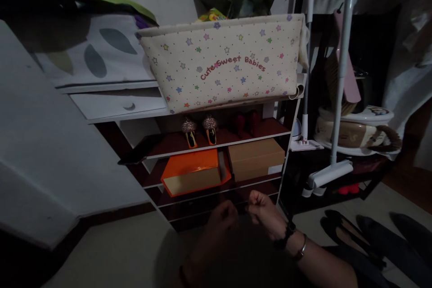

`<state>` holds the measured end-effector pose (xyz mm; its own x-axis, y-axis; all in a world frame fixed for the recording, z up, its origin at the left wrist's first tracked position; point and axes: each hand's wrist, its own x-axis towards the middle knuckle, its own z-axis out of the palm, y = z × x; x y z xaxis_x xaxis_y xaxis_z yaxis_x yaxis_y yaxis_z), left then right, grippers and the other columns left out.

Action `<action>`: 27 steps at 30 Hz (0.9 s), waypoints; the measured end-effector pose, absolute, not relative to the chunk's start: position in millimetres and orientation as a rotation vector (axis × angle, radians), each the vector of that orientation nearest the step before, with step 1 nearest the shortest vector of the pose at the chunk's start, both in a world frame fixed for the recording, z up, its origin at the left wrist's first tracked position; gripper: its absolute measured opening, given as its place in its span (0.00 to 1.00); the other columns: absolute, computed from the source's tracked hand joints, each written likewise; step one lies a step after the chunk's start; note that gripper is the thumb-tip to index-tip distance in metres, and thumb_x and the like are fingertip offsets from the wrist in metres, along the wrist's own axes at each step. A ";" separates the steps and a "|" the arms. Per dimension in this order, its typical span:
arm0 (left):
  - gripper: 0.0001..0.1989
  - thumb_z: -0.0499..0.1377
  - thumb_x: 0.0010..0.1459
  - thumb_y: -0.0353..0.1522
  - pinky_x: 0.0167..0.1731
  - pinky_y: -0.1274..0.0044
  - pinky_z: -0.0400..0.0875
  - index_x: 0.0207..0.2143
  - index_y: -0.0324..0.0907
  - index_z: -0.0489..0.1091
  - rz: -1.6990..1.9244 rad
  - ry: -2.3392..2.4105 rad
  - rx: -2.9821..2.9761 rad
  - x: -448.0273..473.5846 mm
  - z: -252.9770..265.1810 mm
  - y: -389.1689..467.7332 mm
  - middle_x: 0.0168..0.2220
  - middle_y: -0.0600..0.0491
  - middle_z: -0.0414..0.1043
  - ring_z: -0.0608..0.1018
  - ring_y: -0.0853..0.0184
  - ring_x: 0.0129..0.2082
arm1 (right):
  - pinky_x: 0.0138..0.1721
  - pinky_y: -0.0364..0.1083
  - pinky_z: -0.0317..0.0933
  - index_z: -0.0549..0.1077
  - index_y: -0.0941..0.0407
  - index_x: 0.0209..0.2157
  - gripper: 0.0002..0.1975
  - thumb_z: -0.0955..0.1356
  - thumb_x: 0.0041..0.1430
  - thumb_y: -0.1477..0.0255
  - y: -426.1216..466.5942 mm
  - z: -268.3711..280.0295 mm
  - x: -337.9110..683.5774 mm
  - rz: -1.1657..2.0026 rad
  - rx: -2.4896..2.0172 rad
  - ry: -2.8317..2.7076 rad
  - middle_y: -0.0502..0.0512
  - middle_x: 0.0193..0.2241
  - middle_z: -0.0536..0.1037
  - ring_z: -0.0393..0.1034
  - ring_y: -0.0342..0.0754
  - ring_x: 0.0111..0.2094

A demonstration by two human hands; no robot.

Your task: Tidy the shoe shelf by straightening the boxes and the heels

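2 fists, left hand [223, 217] and right hand [263, 213], grasping nothing visible, near rectangular brown cardboard box [255, 160].

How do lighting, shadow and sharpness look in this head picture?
Head view: dim overall; the left hand lies in shadow, softly outlined, while the right hand is brighter; the lowest shelves sink into darkness; the orange box shows a sheen; lettering on the fabric basket stays readable.

L hand [225, 216] was dim, curled up, L forearm [197, 258] slanting up twd R. R hand [265, 213] was better lit, in a loose fist, R forearm [326, 256] angled up twd L. Hands sat nr e/o, apart.
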<state>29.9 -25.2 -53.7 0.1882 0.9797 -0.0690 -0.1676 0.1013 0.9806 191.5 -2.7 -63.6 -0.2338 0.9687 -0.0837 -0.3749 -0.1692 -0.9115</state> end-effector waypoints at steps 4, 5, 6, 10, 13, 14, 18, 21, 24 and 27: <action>0.09 0.61 0.42 0.34 0.25 0.77 0.56 0.23 0.44 0.62 0.988 1.079 1.141 33.1 -71.9 -26.7 0.19 0.58 0.65 0.65 0.71 0.21 | 0.19 0.38 0.37 0.58 0.52 0.23 0.12 0.66 0.36 0.73 -9.1 -83.3 185.1 1.713 -0.950 -0.990 0.36 0.14 0.55 0.42 0.35 0.16; 0.09 0.61 0.43 0.33 0.25 0.77 0.55 0.23 0.44 0.62 0.973 1.087 1.132 33.2 -74.8 -25.5 0.19 0.58 0.65 0.65 0.71 0.21 | 0.19 0.39 0.37 0.58 0.52 0.23 0.12 0.67 0.36 0.73 -8.3 -86.3 183.7 1.722 -0.965 -0.993 0.36 0.14 0.55 0.42 0.35 0.16; 0.08 0.61 0.43 0.33 0.26 0.77 0.55 0.23 0.44 0.62 0.962 1.091 1.125 32.8 -77.6 -23.7 0.19 0.58 0.65 0.64 0.72 0.21 | 0.19 0.39 0.37 0.58 0.52 0.23 0.13 0.68 0.36 0.72 -6.7 -88.9 182.5 1.726 -0.983 -0.997 0.36 0.14 0.55 0.42 0.35 0.17; 0.09 0.61 0.44 0.32 0.25 0.78 0.53 0.24 0.43 0.61 0.967 1.069 1.100 30.5 -94.1 -11.6 0.20 0.59 0.64 0.63 0.73 0.21 | 0.20 0.39 0.36 0.58 0.51 0.24 0.13 0.68 0.38 0.69 1.9 -95.6 180.8 1.691 -1.070 -1.046 0.36 0.14 0.54 0.42 0.36 0.16; 0.14 0.64 0.44 0.35 0.23 0.78 0.51 0.24 0.44 0.59 0.972 1.031 1.007 33.3 -107.4 1.7 0.18 0.62 0.59 0.60 0.74 0.19 | 0.20 0.40 0.38 0.58 0.52 0.24 0.12 0.68 0.40 0.69 10.1 -95.1 184.0 1.607 -1.118 -1.110 0.37 0.16 0.55 0.44 0.36 0.17; 0.15 0.65 0.44 0.35 0.23 0.78 0.50 0.25 0.44 0.59 0.977 1.023 0.967 35.8 -109.8 6.1 0.17 0.63 0.57 0.60 0.75 0.19 | 0.21 0.40 0.40 0.58 0.52 0.24 0.12 0.68 0.42 0.69 13.9 -93.2 186.3 1.562 -1.121 -1.139 0.38 0.17 0.55 0.45 0.37 0.18; 0.15 0.67 0.46 0.34 0.26 0.79 0.57 0.30 0.44 0.63 1.115 0.985 0.790 49.6 -107.8 21.0 0.22 0.62 0.60 0.65 0.74 0.23 | 0.26 0.41 0.47 0.59 0.53 0.23 0.11 0.69 0.44 0.70 35.7 -78.6 202.4 1.239 -1.046 -1.235 0.42 0.20 0.58 0.50 0.39 0.23; 0.19 0.70 0.45 0.35 0.34 0.76 0.65 0.38 0.44 0.67 1.233 1.017 0.605 57.3 -104.0 31.3 0.32 0.58 0.69 0.73 0.71 0.31 | 0.29 0.42 0.49 0.62 0.53 0.25 0.09 0.69 0.48 0.71 52.7 -65.9 219.6 1.007 -0.998 -1.269 0.43 0.23 0.59 0.52 0.41 0.26; 0.27 0.73 0.43 0.37 0.45 0.70 0.69 0.45 0.46 0.68 1.300 1.021 0.479 57.9 -104.1 41.4 0.43 0.52 0.74 0.79 0.64 0.41 | 0.30 0.43 0.52 0.65 0.53 0.31 0.06 0.68 0.57 0.71 63.1 -55.6 237.0 0.842 -1.005 -1.282 0.44 0.25 0.62 0.55 0.42 0.26; 0.28 0.73 0.44 0.36 0.54 0.63 0.69 0.48 0.47 0.68 1.322 0.940 0.461 53.9 -105.0 49.0 0.49 0.48 0.74 0.80 0.59 0.49 | 0.31 0.44 0.55 0.67 0.53 0.39 0.04 0.67 0.62 0.71 65.9 -45.5 251.2 0.645 -1.066 -1.308 0.46 0.27 0.66 0.59 0.44 0.27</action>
<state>53.9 49.0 -105.0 -0.0324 0.9487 -0.3145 -0.6084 0.2310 0.7593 251.2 65.9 -45.5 0.1963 0.8743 0.4438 0.1798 0.4129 -0.8929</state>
